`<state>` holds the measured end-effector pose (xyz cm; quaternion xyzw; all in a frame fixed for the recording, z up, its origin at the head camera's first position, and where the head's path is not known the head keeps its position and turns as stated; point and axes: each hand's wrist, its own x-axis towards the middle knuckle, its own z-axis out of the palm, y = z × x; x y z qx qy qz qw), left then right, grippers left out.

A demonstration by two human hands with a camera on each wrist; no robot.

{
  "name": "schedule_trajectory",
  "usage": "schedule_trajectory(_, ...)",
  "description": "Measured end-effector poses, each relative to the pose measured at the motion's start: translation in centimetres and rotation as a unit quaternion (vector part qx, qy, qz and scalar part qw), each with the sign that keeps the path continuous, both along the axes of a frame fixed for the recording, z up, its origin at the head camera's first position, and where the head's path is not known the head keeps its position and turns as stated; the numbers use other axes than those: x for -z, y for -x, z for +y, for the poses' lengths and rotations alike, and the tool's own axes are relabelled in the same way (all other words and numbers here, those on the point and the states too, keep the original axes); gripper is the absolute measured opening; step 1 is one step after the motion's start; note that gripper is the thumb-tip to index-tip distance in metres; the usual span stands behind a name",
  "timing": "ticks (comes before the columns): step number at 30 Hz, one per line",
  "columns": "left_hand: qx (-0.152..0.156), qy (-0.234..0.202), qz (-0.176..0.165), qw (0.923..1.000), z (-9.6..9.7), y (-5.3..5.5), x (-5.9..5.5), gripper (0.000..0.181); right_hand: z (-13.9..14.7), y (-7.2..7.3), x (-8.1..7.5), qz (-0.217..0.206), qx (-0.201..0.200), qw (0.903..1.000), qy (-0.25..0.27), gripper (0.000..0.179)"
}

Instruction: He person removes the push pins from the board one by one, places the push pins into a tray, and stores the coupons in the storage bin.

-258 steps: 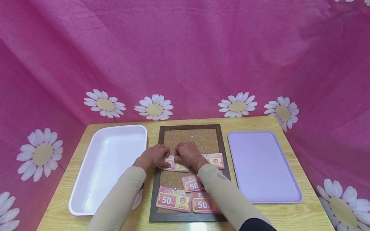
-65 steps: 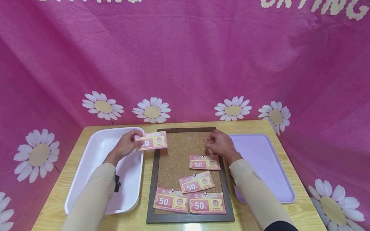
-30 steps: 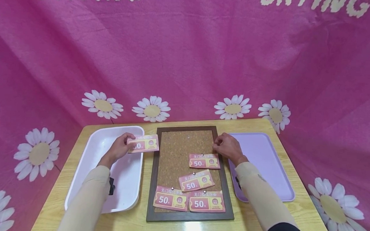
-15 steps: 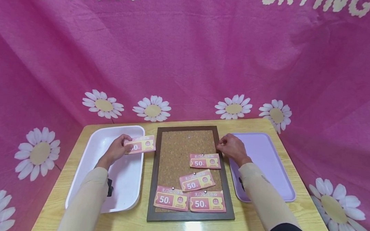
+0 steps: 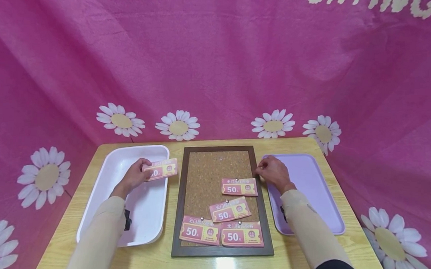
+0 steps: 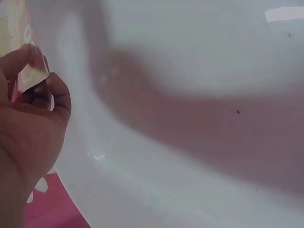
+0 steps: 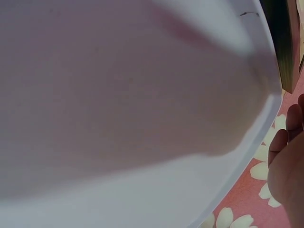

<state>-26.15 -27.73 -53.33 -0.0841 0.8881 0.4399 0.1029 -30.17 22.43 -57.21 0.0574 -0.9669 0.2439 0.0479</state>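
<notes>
My left hand pinches a pink and yellow coupon marked 50 between thumb and fingers. It holds the coupon over the right side of the white basin. In the left wrist view the thumb lies across the coupon's face. My right hand, fingers curled and tips together, hovers where the board's right frame and the lilac tray's left edge lie close; nothing shows between its fingertips. Between the hands lies a framed cork board. Several coupons stay on it, each with a round metal pushpin at its top.
The lilac tray stands right of the board, the basin left of it. All rest on a wooden table. A magenta curtain with white daisies rises behind and at both sides.
Earlier both hands were together on a coupon on the board. My left hand has since carried that coupon left, over the basin. My right hand has drifted right to the tray's edge.
</notes>
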Motion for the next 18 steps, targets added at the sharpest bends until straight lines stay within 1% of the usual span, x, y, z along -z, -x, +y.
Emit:
schedule_trajectory(4,0.0,0.001,-0.004,1.0,-0.1,-0.2,0.0,0.033,0.4,-0.1,0.0,-0.007,0.014,0.9998,0.008,0.014)
schedule_trajectory(9,0.0,0.001,-0.019,0.9998,-0.4,-0.3,0.3,0.034,0.6,-0.2,0.1,-0.01,0.014,0.9998,-0.001,0.017)
schedule_trajectory(13,0.002,0.002,-0.017,0.9999,-0.6,-0.3,0.7,0.034,0.6,-0.2,0.0,-0.014,0.014,0.9998,-0.001,0.018)
schedule_trajectory(18,0.006,0.001,-0.013,0.9999,-1.0,-0.5,1.0,0.033,0.8,0.0,0.0,-0.027,0.029,0.9992,-0.001,0.021)
